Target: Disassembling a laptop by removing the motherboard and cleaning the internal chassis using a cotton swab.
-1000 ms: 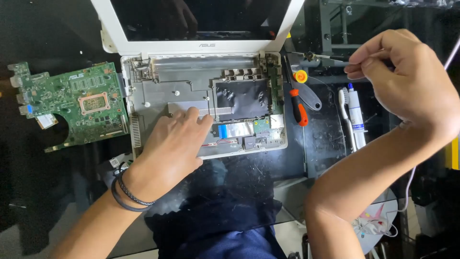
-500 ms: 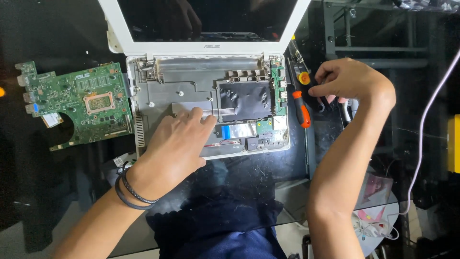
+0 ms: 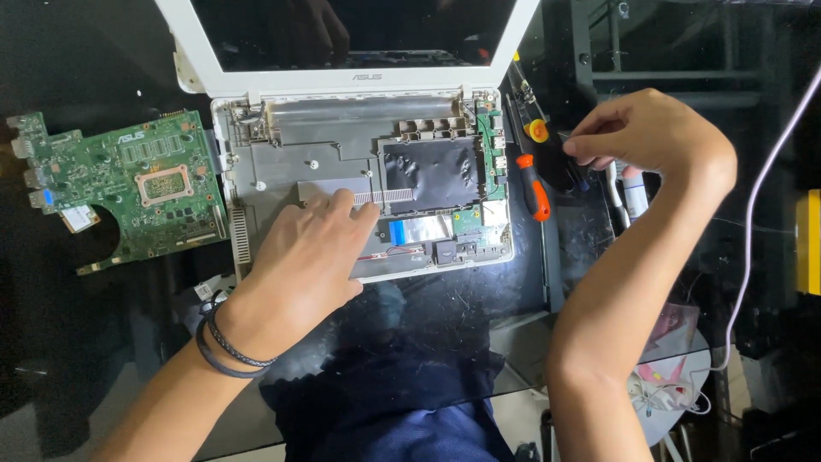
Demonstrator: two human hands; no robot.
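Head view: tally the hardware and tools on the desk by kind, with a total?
Opened laptop chassis: 1
Green motherboard, lying to its left: 1
Orange-handled screwdrivers, right of the chassis: 2, one partly hidden
White pen-like tubes under the right hand: 2, roughly
Total: 6

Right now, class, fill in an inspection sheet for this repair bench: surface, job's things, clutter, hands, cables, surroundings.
Surface: dark glossy table.
Job's things: white opened laptop base; green circuit board lying apart on its left.
Clutter: orange-handled screwdriver, white pen-like tube.
Hands: left hand flat on the base; right hand pinching among tools, held item unclear.
Cables: pale cable at right.
Surroundings: dark metal frame.
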